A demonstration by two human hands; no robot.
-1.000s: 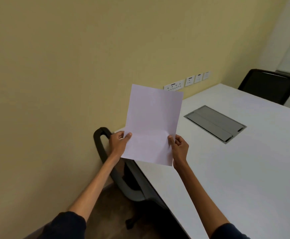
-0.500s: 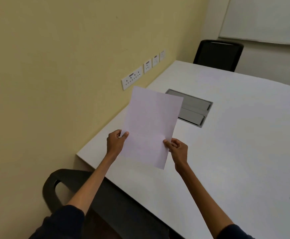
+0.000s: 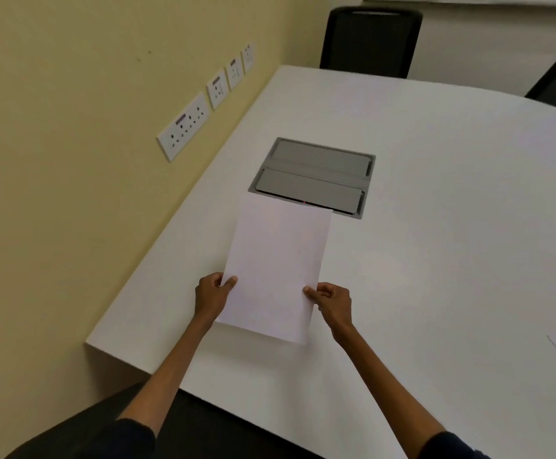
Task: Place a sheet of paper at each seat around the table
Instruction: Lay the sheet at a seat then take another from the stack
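White paper [image 3: 276,266] hung low over the counter [image 3: 435,260], just short of the grey hatch [image 3: 313,177]; left hand [image 3: 212,296] and right hand [image 3: 331,301] each kept a pinching grip on a side edge, probably to lay it square at this seat.

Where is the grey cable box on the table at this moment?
In the head view the grey cable box is set into the white table near the wall side, just beyond the far edge of the sheet of paper held by both hands.

A blank white sheet of paper [image 3: 276,266] (unfolded, slightly tilted) is held low over the white counter [image 3: 435,260], its far edge overlapping the grey hatch.
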